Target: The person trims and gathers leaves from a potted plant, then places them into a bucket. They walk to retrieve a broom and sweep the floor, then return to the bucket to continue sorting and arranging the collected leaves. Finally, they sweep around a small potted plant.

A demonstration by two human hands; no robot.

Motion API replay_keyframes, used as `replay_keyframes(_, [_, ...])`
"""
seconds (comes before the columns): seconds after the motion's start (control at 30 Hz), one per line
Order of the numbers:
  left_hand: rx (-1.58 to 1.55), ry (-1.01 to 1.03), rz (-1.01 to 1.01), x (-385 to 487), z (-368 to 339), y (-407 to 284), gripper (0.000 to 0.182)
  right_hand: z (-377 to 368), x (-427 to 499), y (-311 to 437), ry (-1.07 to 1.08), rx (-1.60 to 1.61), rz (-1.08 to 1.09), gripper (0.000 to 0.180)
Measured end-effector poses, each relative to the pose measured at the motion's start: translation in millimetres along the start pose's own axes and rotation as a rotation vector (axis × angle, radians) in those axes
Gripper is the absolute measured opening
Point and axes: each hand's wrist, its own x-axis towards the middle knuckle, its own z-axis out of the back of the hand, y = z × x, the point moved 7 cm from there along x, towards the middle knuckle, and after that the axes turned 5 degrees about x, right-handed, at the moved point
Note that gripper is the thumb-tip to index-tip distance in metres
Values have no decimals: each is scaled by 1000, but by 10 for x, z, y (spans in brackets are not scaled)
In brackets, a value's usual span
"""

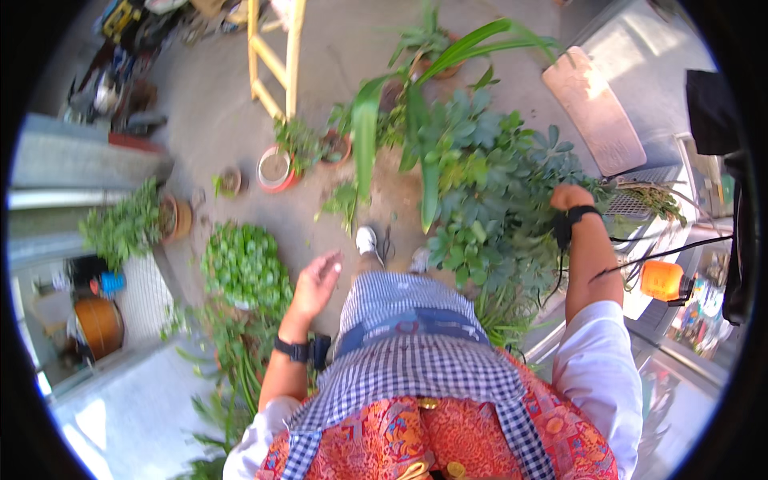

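Note:
My left hand [318,282] is held out in the air with nothing in it, its fingers a little apart and blurred. It hangs over the floor beside a round, leafy bright-green plant [247,264]. At the right, my right hand [572,197] is curled at the upper edge of a large potted shrub with broad dark-green leaves [498,174]; whether it grips a stem or anything else cannot be told. Black straps with small devices are on both wrists. Long strap-like leaves [365,135] rise in front of me.
A yellow ladder frame [270,60] stands ahead. Small pots, among them a red-rimmed one [276,168], dot the concrete floor. At right are a pinkish board [594,111], a grey plastic crate [630,204], an orange bottle [661,281] and a dark cable [672,253]. A terracotta pot [178,219] stands left.

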Motion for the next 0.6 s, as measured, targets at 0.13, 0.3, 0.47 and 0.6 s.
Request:
replay_keyframes(0.13, [-75, -95, 14, -242, 135, 127, 37, 244, 55, 730, -43, -68, 171, 56])
replay_keyframes(0.3, [-115, -82, -48, -299, 247, 122, 38, 553, -527, 1704, -343, 84, 338, 56])
replay_keyframes(0.47, [-156, -61, -38, -515, 747, 298, 37, 407, -1321, 2298, -630, 284, 494, 36])
replay_keyframes(0.6, [-101, -138, 11, -867, 1483, 615, 37, -50, -1531, 2434, -676, 182, 452, 33])
